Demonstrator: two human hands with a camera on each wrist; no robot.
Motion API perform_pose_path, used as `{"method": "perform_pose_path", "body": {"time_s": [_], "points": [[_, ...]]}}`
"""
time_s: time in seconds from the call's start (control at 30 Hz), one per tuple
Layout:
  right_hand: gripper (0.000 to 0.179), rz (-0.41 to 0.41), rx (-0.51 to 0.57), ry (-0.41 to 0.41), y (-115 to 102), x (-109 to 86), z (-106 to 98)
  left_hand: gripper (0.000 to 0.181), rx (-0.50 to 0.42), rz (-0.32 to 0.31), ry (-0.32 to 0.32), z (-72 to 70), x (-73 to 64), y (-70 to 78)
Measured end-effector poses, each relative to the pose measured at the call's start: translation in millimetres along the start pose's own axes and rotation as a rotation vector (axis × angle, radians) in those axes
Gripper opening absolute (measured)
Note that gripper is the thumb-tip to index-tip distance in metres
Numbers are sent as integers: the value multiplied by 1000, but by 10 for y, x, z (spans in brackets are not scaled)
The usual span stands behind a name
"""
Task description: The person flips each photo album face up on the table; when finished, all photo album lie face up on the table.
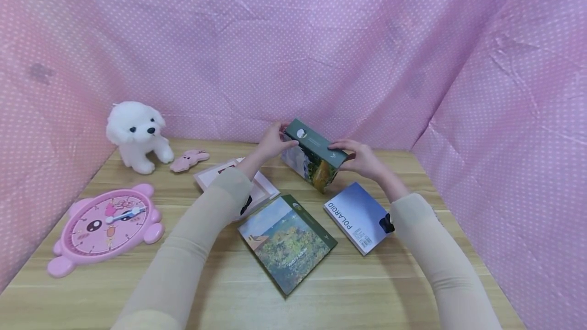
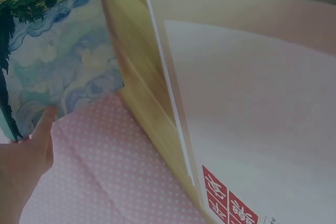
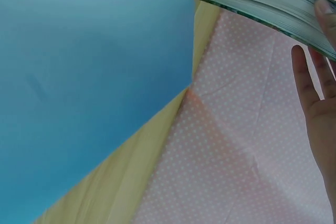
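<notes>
Both hands hold a thick photo album (image 1: 308,159) with a dark green spine and a painted cover, tilted at the back of the table. My left hand (image 1: 273,140) grips its left end, and in the left wrist view the left hand (image 2: 29,166) has a finger on the blue, swirling cover (image 2: 63,51). At the other end, my right hand (image 1: 362,159) has its fingers on the spine and corner. The right wrist view shows the album's page edges (image 3: 262,6) between the thumb and the fingers of the right hand (image 3: 323,114).
A second photo album (image 1: 289,243) lies in front, with a blue-white POLAROID album (image 1: 355,215) to its right. Left of them are a pale, framed flat item (image 1: 263,187), partly behind the left arm, a pink toy clock (image 1: 110,223), a small pink plush (image 1: 189,160) and a white plush dog (image 1: 137,136).
</notes>
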State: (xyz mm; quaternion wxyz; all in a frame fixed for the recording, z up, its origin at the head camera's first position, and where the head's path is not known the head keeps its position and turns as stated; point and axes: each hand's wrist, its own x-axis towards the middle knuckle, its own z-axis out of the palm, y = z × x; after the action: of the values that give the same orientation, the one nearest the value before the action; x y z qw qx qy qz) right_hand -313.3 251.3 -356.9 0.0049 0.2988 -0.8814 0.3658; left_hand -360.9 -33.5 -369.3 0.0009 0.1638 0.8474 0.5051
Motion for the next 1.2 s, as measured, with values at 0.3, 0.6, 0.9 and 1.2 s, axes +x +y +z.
{"method": "perform_pose_path", "body": {"time_s": [0.3,0.6,0.9,1.2], "points": [[53,-19,30,-32,-408,-68,15,68,25,-5,2,18,-39,-31],[57,8,137,-60,-117,-24,86,63,-10,-21,32,15,-43,-40],[60,-18,183,-94,-37,-19,129,73,48,14,20,-58,-71,-57],[57,-40,170,-111,-98,-11,189,73,45,44,-2,-147,-119,-94]]}}
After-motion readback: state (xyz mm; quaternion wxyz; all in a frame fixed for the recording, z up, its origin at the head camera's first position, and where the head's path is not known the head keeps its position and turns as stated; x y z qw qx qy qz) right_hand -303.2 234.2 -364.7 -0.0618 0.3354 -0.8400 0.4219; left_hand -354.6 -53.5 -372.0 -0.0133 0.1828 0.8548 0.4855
